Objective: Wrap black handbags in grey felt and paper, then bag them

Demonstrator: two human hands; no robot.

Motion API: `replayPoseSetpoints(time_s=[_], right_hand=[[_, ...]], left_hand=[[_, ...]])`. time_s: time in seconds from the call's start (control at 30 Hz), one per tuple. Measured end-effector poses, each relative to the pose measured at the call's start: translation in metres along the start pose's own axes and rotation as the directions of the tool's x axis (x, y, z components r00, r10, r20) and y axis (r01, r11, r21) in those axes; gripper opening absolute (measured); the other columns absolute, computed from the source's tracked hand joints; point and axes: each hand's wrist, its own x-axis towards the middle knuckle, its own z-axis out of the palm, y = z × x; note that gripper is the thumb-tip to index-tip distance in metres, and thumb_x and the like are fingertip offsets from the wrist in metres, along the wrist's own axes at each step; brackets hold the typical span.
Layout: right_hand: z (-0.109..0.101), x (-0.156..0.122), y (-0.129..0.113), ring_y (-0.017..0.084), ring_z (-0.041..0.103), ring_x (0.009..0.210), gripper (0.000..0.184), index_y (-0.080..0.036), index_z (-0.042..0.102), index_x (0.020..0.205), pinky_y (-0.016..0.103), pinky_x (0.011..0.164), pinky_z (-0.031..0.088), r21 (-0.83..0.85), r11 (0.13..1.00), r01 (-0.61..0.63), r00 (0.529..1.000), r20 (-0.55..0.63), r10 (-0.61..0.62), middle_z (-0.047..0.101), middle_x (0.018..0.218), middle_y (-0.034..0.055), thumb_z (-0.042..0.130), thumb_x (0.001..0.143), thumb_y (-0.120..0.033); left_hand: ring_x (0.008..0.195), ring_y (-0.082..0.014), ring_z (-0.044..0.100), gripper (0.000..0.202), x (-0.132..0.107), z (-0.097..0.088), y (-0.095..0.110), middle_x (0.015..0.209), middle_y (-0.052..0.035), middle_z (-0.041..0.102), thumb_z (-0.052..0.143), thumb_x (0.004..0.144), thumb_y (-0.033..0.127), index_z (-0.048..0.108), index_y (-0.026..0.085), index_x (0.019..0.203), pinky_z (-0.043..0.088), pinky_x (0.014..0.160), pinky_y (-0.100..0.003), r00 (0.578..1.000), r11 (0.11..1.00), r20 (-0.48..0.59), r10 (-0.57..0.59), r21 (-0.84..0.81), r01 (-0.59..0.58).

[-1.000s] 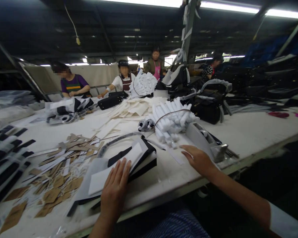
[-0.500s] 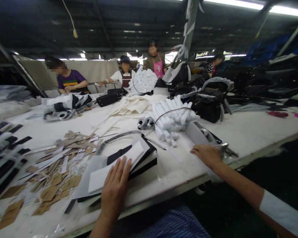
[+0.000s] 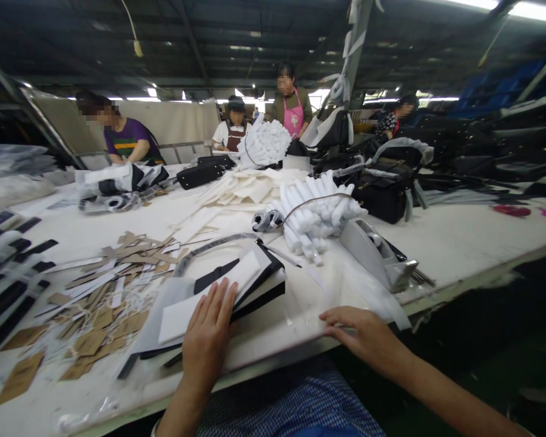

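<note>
My left hand (image 3: 207,340) lies flat and open, fingers stretched out, on a white sheet (image 3: 200,300) that tops a flat black folded piece (image 3: 255,288). My right hand (image 3: 361,334) is at the table's front edge (image 3: 277,358), fingers drawn together beside a clear plastic film (image 3: 373,291). What they pinch, if anything, is too thin to make out. A grey tape dispenser (image 3: 375,255) stands just beyond the right hand.
Brown paper tags (image 3: 95,303) are scattered at left, beside black strips (image 3: 9,273). Bundled white rolls (image 3: 316,215), a second bundle (image 3: 264,142), flat white pieces (image 3: 250,188) and black bags (image 3: 382,194) lie further back. Several people work at the far side.
My right hand has left the tape dispenser and drawn back to the table's front edge, nearer to me. My left hand has stayed on the white sheet.
</note>
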Motion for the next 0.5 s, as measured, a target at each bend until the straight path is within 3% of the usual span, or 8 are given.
replayPoseSetpoints(time_s=[0.07,0.2,0.33,0.5], right_hand=[[0.008,0.001,0.005,0.024,0.069,0.105,0.035,-0.025,0.074,0.106,0.038,0.096,0.054,-0.007,1.0,-0.008,1.0,-0.017,0.008,0.074,0.112,0.0061,0.049,0.097,-0.049],[0.038,0.011,0.029,0.033,0.049,0.134,0.057,-0.011,0.057,0.135,0.052,0.111,0.041,-0.23,0.973,-0.019,0.987,-0.163,-0.019,0.055,0.142,0.0196,0.046,0.097,-0.052],[0.071,0.017,0.024,0.033,0.033,0.145,0.068,-0.01,0.044,0.146,0.056,0.118,0.026,-0.311,0.934,0.178,0.982,-0.01,-0.19,0.039,0.153,0.0208,0.051,0.095,-0.054],[0.083,0.061,-0.011,0.033,0.031,0.145,0.077,-0.015,0.038,0.151,0.056,0.121,0.016,-0.092,0.894,0.439,0.887,0.205,-0.414,0.037,0.155,0.0177,0.053,0.091,-0.061]], left_hand=[[0.14,-0.029,0.042,0.063,0.0,-0.001,0.0,0.152,-0.0103,0.045,0.046,0.094,0.013,0.028,0.019,0.154,0.039,0.112,-0.045,1.0,1.0,0.001,-0.004,-0.008,0.004],[0.141,-0.029,0.041,0.064,0.001,-0.002,0.0,0.153,-0.0102,0.044,0.047,0.093,0.013,0.028,0.019,0.154,0.038,0.113,-0.046,0.999,0.999,0.008,-0.033,-0.039,0.033],[0.141,-0.0285,0.04,0.066,0.003,-0.004,-0.002,0.153,-0.0101,0.044,0.048,0.092,0.012,0.028,0.019,0.154,0.037,0.114,-0.046,0.998,0.996,0.006,-0.061,-0.067,0.061],[0.142,-0.0273,0.04,0.066,0.004,-0.007,-0.003,0.153,-0.0107,0.044,0.05,0.09,0.011,0.03,0.019,0.153,0.038,0.114,-0.045,0.994,0.992,0.002,-0.106,-0.074,0.106]])
